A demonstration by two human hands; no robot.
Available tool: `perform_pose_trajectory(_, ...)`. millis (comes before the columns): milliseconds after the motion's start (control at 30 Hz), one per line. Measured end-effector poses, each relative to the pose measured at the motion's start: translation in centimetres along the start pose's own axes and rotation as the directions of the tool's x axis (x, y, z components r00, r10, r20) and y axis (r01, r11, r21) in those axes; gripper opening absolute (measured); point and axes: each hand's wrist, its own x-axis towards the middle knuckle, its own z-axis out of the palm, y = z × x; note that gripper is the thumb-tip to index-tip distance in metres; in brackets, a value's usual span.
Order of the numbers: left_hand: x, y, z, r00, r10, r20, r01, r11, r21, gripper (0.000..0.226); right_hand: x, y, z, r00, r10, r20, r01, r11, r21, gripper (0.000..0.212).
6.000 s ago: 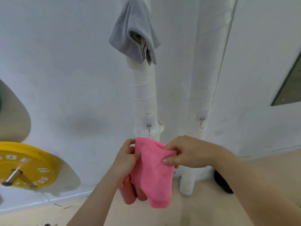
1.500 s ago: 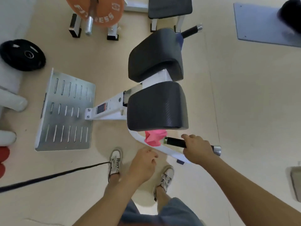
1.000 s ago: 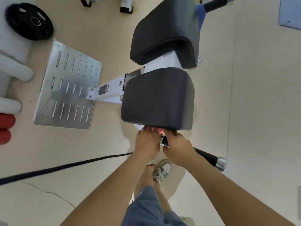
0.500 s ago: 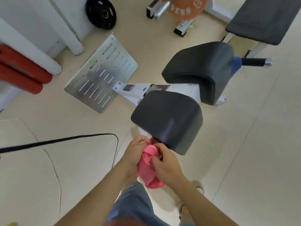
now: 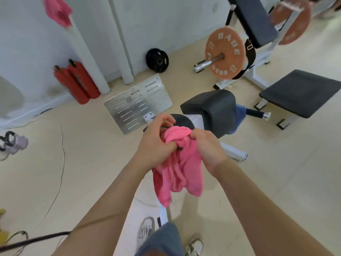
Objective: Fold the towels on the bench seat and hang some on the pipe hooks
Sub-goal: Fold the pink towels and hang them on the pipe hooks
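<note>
A crumpled pink towel point(image 5: 178, 167) hangs bunched between both hands, in front of the black padded bench seat point(image 5: 212, 109). My left hand point(image 5: 156, 141) grips its upper left part, my right hand point(image 5: 206, 146) grips the upper right part. A second pink towel point(image 5: 57, 10) hangs on the white wrapped pipe point(image 5: 83, 52) at the top left. A blue towel point(image 5: 239, 115) sticks out behind the far seat pad.
Two red cylinders point(image 5: 77, 82) stand by the wall. A metal foot plate point(image 5: 138, 104) lies on the floor. An orange weight plate point(image 5: 225, 52), a black plate point(image 5: 157, 60) and another bench point(image 5: 299, 91) stand at the right. A cable point(image 5: 60, 145) runs over the floor.
The view has risen from the floor toward the wall. Both hands have lifted the pink towel from beside the seat, and it now hangs longer between them.
</note>
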Motion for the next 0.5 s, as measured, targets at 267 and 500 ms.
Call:
perform_pose_trajectory(267,-0.6,2.8,-1.4,0.987,-0.057,0.153,0.104,0.942,-0.319,0.023,-1.7,-3.8,-3.2,0.990,-0.136,0.023,0.138,0.985,-0.104,0.018)
perform_pose_trajectory(500,2.6,3.2,-2.0,0.973,-0.188,0.132,0.229,0.820,-0.524,0.020,1.3,-6.8,-4.6,0.774,-0.540,0.331,0.609,0.493,-0.622,0.009)
